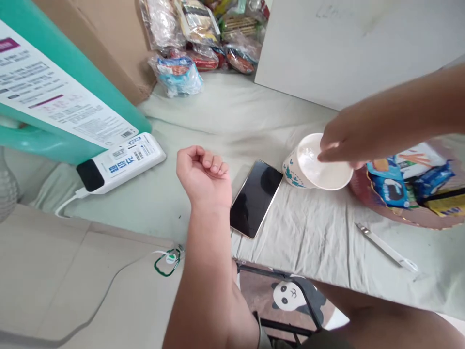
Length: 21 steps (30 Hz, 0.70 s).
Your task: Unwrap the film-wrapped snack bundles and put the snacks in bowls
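From this end I take the paper bowl (293, 169) as my mark; it stands on the cloth-covered table (312, 228). My right hand (343, 138) is over its mouth, fingers bunched and pointing down; the tips are blurred on my feed, so I cannot tell whether they grip anything. Some clear, shiny material (308, 156), perhaps film, shows inside the bowl beside them. My left hand (204, 182) is left of the bowl, beyond the phone (256, 198), palm up, fingers half curled around nothing.

For this reach I would judge a straight, unhurried path best, in and out over the middle of the mouth, so no knuckle catches the rim. The bowl looks light and easily tipped; I'd want the left hand spread against its outer wall before tugging at anything inside.

Room is uneven. The phone lies just beside the bowl on the left and the pinkish tray (403, 217) of snacks (392, 186) close on its right, so a sideways shove seems risky. A slim white tool (385, 246), seemingly a cutter, lies between the bowl and the table's near edge, off to the right. Behind the bowl a white board (327, 53) limits reach; the widest stretch of bare cloth runs back and left of it, toward the wrapped packets (178, 75).
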### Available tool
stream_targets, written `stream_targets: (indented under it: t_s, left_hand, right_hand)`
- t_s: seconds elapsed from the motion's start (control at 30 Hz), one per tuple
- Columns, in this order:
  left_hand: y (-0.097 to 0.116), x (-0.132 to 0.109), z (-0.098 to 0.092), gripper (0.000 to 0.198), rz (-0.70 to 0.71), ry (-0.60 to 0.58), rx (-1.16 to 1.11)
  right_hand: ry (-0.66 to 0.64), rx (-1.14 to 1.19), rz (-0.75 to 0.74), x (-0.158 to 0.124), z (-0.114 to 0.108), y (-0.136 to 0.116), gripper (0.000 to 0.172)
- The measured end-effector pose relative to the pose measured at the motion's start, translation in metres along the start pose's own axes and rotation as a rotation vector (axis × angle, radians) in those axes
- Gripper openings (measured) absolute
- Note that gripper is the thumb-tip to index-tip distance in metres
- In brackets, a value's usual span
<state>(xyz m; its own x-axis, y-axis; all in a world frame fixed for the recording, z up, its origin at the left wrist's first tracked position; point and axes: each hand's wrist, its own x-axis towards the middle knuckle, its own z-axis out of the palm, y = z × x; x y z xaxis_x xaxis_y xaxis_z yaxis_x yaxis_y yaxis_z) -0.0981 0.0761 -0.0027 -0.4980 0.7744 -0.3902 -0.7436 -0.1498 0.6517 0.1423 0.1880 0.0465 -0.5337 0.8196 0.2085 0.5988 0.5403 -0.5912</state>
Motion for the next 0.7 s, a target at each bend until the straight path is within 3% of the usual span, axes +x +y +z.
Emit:
stream_targets:
  t_s: [0.07,0.13,0.17,0.23,0.33,0.4,0.53,0.6,0.7]
  left_hand:
    - [0.002,-0.001,0.003,0.023,-0.019,0.066,-0.050]
    - [0.005,-0.001,0.004,0.024,-0.028,0.053,-0.033]
    - [0.007,0.000,0.003,0.024,-0.034,0.050,-0.021]
    - [0.009,0.002,-0.001,0.024,-0.037,0.065,-0.006]
    - [0.011,0.002,-0.004,0.031,-0.013,0.032,0.071]
    - [0.011,0.001,-0.005,0.036,0.001,0.011,0.136]
    - [0.015,0.000,-0.007,0.038,0.020,0.035,0.165]
    - [0.018,0.000,-0.010,0.036,0.031,0.015,0.142]
    - [0.019,-0.003,-0.011,0.033,0.050,-0.012,0.109]
  right_hand:
    - [-0.104,-0.118,-0.081,0.039,0.004,-0.034,0.068]
    - [-0.282,-0.484,-0.167,0.089,0.024,-0.073,0.023]
    - [-0.320,-0.557,-0.159,0.114,0.038,-0.091,0.014]
    - [-0.309,-0.541,-0.202,0.154,0.072,-0.121,0.036]
    - [-0.347,-0.500,-0.183,0.186,0.119,-0.142,0.039]
    - [-0.374,-0.481,-0.177,0.192,0.141,-0.143,0.039]
    - [-0.373,-0.500,-0.143,0.188,0.154,-0.134,0.069]
    - [-0.381,-0.509,-0.125,0.179,0.144,-0.130,0.075]
    - [-0.334,-0.453,-0.122,0.147,0.109,-0.129,0.063]
